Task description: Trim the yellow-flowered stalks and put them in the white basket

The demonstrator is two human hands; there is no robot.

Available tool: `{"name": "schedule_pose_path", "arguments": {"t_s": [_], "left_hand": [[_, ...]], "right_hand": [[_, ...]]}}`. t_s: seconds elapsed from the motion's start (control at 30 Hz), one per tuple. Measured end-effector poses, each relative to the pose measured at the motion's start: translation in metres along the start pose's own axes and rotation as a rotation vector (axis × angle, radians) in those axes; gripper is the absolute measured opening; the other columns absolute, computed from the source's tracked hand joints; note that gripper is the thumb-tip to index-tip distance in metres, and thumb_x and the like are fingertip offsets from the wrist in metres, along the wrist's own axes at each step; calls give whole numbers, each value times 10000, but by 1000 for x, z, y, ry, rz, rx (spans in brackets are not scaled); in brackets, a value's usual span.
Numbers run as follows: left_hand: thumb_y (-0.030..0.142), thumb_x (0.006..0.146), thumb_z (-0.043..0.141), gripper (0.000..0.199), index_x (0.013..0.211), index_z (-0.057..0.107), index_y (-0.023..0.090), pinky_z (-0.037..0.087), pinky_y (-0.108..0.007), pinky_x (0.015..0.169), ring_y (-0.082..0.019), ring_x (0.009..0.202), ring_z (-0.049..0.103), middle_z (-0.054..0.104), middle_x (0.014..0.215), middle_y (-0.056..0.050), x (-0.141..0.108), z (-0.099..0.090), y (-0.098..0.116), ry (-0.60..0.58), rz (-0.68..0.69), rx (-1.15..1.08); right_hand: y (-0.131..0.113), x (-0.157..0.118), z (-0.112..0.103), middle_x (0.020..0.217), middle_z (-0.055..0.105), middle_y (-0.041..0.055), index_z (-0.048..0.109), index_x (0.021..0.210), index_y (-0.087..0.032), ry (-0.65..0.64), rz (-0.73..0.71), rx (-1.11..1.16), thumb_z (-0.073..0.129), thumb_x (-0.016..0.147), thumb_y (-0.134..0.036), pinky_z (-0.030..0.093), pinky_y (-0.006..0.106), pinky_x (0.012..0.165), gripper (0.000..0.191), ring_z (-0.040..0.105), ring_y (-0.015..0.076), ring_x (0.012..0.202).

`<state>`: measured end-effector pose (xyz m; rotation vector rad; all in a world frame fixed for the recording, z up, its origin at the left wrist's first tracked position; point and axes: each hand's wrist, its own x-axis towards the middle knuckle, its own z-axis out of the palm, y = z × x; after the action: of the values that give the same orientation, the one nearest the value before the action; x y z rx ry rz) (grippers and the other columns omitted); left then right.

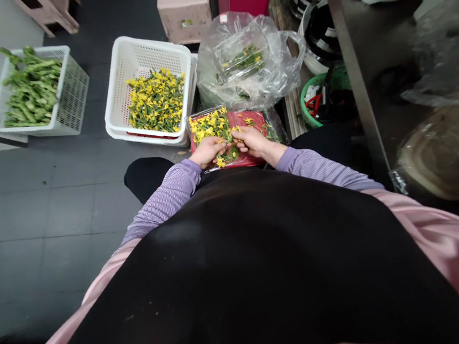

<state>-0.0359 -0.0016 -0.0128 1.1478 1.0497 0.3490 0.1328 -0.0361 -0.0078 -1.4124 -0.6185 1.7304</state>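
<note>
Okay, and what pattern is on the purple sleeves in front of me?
The purple fabric sleeves have thin pale stripes, clearest in the head view.

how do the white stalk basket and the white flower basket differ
The stalk basket holds thick green stalks; the flower basket holds small yellow flowers. Stalks poke above the stalk basket's rim, while the flowers sit below the flower basket's. The flower basket is nearer the hands, the stalk basket farther left. Both are white with holes in the walls.

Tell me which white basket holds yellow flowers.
The white basket nearer the left hand; the far-left basket holds thick green stalks instead.
</note>
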Motion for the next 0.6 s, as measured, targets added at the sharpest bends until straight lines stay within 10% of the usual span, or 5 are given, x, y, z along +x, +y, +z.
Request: {"name": "schedule_pose_path", "arguments": {"t_s": [0.3,0.6], "left_hand": [[269,926,681,133,871,655,150,256,-206,389,-40,377,322,484,554,77,0,0,2,140,80,-73],[173,921,594,106,833,650,158,401,-208,603,-87,583,469,545,672,28,13,12,-6,272,219,91]], "right_hand": [[0,-1,2,599,473,-43,470,815,-191,61,197,166,475,1086,-234,227,154,377,274,348,56,427],[19,-6,14,545,429,-105,477,832,-208,-209,91,-125,826,868,-157,255,133,363,354,343,46,431]]}}
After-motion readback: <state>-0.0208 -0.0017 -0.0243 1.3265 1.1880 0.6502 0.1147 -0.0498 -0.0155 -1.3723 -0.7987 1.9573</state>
